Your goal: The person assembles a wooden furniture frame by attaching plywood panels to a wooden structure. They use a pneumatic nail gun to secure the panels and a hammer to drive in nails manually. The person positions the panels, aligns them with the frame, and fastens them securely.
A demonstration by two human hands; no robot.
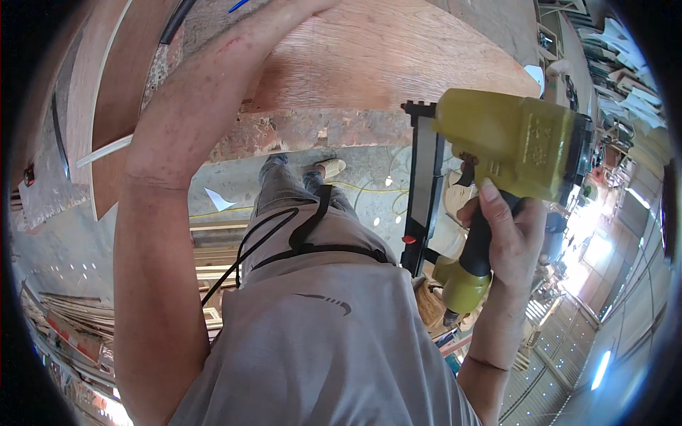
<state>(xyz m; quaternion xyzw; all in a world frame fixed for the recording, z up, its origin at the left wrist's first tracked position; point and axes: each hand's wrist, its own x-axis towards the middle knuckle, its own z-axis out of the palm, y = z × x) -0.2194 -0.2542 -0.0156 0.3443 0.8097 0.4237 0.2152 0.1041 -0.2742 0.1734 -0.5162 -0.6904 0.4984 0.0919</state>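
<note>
Right hand [506,231], right of centre: fingers closed around the black grip of a yellow nail gun [511,145], which fills the upper right of the frame. The black magazine [424,192] hangs down the gun's left side, with a red catch near its lower end. The gun's nose is hidden behind the body.

Left arm: rises from the lower left to the top centre, across a plywood sheet [398,57]. The left hand is cut off by the top edge; finger state cannot be told.

Lower centre: grey shirt [320,341] with black straps [312,227]. Background at right is overexposed and hard to make out.
</note>
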